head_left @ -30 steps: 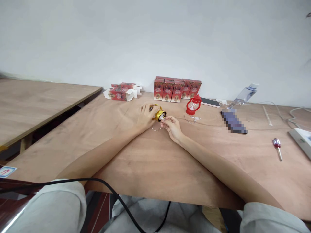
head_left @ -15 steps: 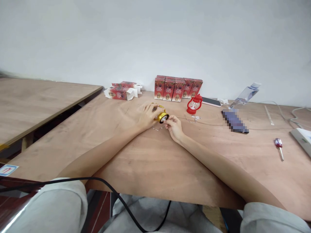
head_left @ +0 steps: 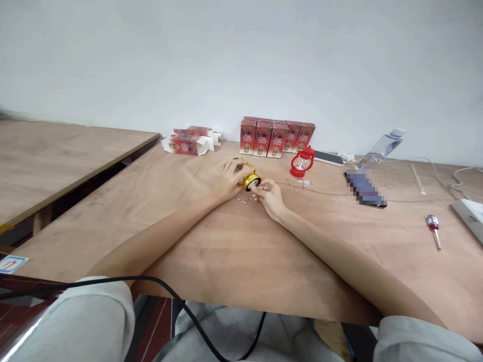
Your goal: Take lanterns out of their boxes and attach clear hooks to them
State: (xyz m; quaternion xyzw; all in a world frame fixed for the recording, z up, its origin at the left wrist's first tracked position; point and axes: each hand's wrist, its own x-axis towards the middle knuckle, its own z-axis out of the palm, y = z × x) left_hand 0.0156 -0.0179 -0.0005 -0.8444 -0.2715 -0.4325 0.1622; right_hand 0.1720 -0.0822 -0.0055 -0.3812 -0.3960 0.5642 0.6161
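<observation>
**Gold lantern held on its side, both hands at work**

The left hand [head_left: 226, 182] grips the gold lantern [head_left: 249, 180], tipped over with its base facing the right hand [head_left: 268, 195], whose fingers pinch narrow at that base. Since half a second ago the lantern has dropped slightly nearer the table [head_left: 211, 241]; the fiddling at the base goes on. A bent wire [head_left: 244, 199] lies just below. At 1 o'clock stand a red lantern [head_left: 301, 162] and boxed stock [head_left: 275, 138]; a screwdriver [head_left: 432, 224] lies at 3 o'clock. Plain white wall behind.
</observation>
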